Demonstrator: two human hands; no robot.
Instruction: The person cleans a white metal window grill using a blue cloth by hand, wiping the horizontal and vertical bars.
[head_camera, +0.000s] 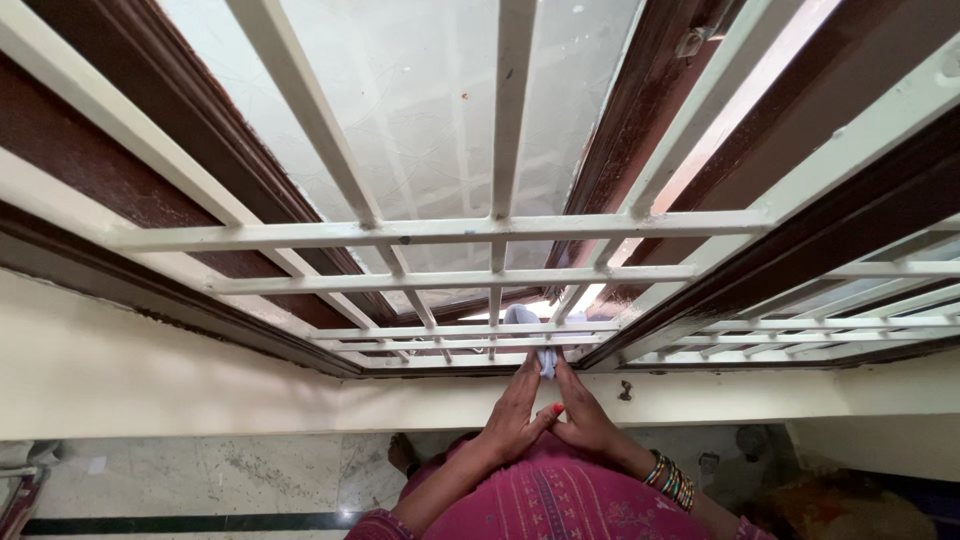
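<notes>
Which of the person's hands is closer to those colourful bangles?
Right. The bangles sit on the right wrist, just behind the right hand. The left hand lies across from them, beside the right hand, both pressed to a pale cloth at the window grille.

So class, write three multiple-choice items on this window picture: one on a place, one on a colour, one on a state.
1. Where is the cloth? A on the floor; B at the bottom of the window grille; C on a chair.
2. What colour are the grille bars? A cream-white; B black; C green.
3. How are the left hand and right hand? A far apart; B in pockets; C side by side at the cloth.

B: cloth lies by the lowest bars. A: bars look pale. C: both hands meet there.
</notes>
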